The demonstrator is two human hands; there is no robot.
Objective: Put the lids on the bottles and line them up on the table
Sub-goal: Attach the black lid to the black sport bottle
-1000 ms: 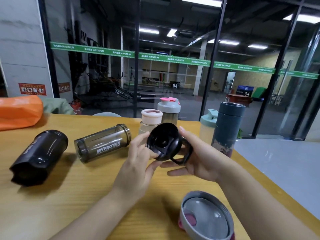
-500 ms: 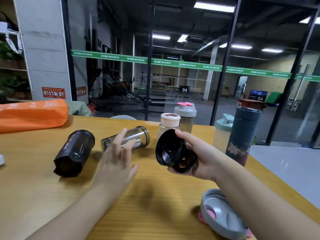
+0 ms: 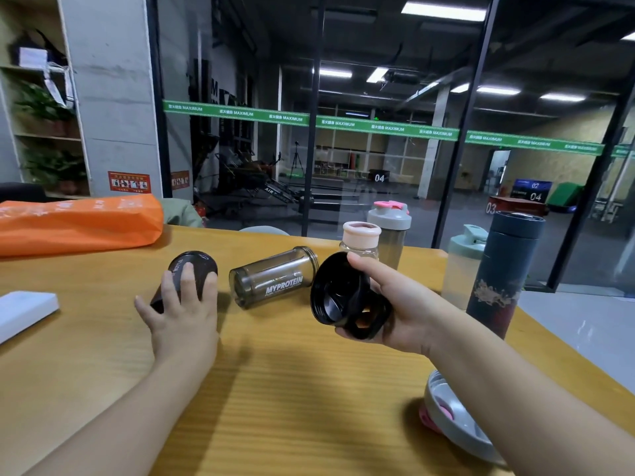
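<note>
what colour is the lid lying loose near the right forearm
Grey, with a pink part inside and at its edge: the loose lid lies on the wooden table, seen in the head view.

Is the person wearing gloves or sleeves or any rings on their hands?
No. The left hand and the right hand are both bare, with no gloves, rings or watch showing. Both forearms are bare too, with no sleeve in view. The fingernails look short and plain.
</note>
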